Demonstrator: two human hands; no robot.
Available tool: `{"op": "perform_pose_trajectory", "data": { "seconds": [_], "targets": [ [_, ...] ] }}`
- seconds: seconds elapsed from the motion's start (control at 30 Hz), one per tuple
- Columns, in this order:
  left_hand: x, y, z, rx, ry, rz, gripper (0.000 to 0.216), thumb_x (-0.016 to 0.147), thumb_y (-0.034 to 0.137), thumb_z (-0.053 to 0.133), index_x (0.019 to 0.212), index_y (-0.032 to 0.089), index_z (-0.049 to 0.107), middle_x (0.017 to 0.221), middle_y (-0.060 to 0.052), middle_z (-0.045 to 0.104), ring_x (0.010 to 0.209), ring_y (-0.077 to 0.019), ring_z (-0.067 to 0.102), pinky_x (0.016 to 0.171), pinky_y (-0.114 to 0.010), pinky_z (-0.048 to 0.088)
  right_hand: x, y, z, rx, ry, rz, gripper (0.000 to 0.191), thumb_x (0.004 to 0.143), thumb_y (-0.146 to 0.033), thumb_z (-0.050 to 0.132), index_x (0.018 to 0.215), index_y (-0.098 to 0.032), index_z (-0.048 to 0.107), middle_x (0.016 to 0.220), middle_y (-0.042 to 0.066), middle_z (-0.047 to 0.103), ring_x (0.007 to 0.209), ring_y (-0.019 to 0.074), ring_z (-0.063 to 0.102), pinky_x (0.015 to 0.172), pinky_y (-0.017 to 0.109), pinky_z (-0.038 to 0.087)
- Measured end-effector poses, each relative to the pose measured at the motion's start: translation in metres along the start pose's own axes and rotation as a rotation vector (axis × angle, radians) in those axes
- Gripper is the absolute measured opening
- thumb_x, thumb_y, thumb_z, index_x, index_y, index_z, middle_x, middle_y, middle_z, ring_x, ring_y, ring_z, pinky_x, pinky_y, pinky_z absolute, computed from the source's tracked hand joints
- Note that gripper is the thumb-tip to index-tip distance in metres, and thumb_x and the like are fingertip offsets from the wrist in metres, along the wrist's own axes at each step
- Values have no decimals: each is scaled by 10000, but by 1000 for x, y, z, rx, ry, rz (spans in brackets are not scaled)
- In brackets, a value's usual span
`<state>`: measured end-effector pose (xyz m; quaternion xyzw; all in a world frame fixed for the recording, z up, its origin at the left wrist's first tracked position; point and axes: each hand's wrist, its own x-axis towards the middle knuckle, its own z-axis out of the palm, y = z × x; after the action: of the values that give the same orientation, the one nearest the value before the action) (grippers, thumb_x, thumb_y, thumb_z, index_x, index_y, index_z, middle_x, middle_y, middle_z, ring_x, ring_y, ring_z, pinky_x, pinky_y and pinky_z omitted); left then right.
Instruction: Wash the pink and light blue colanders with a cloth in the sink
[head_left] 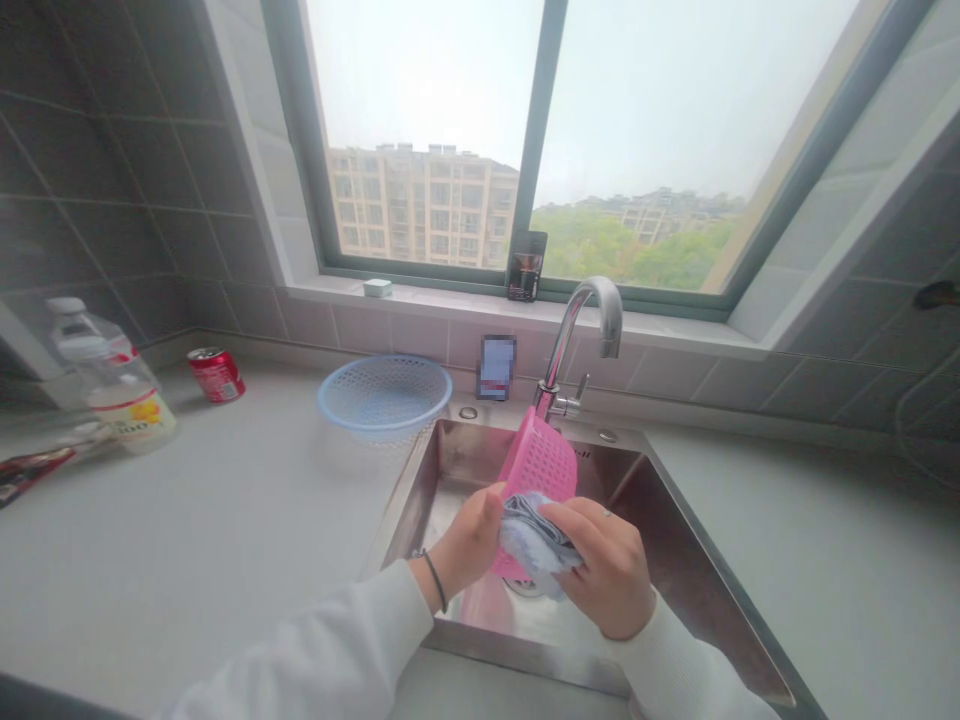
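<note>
Right grip holds cloth against pink basket in left grip.

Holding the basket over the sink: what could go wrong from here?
The pink basket tilts close to the faucet and might knock it. The left hand seems to hold only its edge, so it may slip into the sink. The bunched cloth in the right hand could snag.

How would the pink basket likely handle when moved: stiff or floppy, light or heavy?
The pink basket is probably light, since its wall is full of holes. It looks fairly stiff: tilted in the left hand, its wall shows no obvious sagging.
</note>
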<state>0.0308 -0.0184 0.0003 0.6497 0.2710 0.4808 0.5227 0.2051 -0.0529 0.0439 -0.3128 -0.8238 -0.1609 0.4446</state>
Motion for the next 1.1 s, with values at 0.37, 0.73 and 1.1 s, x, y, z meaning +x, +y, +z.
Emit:
{"op": "perform_pose_trajectory", "data": {
  "seconds": [0.37, 0.73, 1.1],
  "targets": [
    [-9, 3, -4, 223, -226, 15, 845, 764, 944, 174, 650, 162, 472, 620, -4, 440, 574, -123, 390, 529, -257, 271, -13, 46, -16, -31, 143, 422, 189, 829, -295, 643, 986, -196, 681, 862, 51, 757, 683, 206, 711, 637, 280, 576],
    [-5, 1, -9, 37, -120, -5, 1029, 743, 947, 89, 881, 96, 650, 776, -79, 593, 721, -189, 509, 692, -312, 441, -5, -7, 5, 194, -90, 68, 145, 880, -212, 581, 1007, -195, 650, 726, 31, 684, 596, 165, 638, 538, 253, 470],
    [-10, 13, -7, 310, -416, 59, 886, 673, 999, 140, 681, 171, 456, 661, 0, 474, 622, -135, 440, 565, -249, 285, -21, 67, -24, -82, 128, 545, 254, 817, -373, 640, 952, -173, 721, 829, 76, 765, 664, 238, 711, 623, 324, 580]
  ]
}}
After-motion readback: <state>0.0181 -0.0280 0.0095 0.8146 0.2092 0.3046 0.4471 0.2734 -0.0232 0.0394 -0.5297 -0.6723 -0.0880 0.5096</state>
